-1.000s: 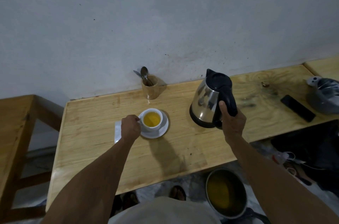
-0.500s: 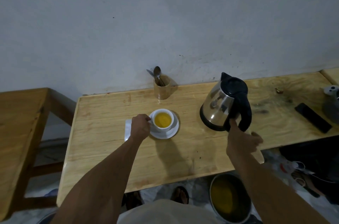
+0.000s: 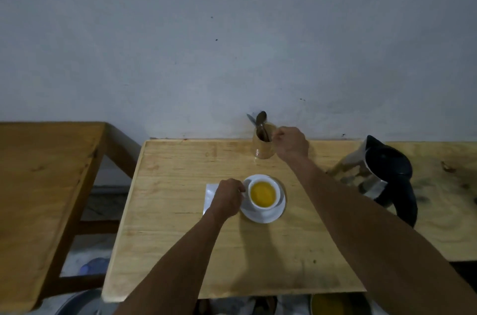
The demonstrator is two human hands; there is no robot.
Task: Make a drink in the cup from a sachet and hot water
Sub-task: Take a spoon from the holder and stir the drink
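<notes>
A white cup (image 3: 263, 193) of yellow drink stands on a white saucer (image 3: 260, 215) in the middle of the wooden table (image 3: 180, 250). My left hand (image 3: 227, 197) grips the cup's handle on its left side. A white sachet (image 3: 209, 192) lies flat under that hand. My right hand (image 3: 291, 143) is at the rim of a small wooden holder (image 3: 263, 150) by the wall, fingers curled beside the spoon (image 3: 261, 121) that stands in it. Whether the fingers hold the spoon's handle is hidden. The steel kettle (image 3: 374, 175) with a black lid stands at the right, untouched.
A second wooden table (image 3: 38, 185) stands to the left across a gap. Below the front edge are a metal pot with yellow liquid (image 3: 335, 305) and a grey basin (image 3: 77, 304) on the floor. The wall runs right behind the holder.
My right hand let go of the kettle handle and moved up and left to the spoon holder. My left hand stayed on the cup. The view shifted left.
</notes>
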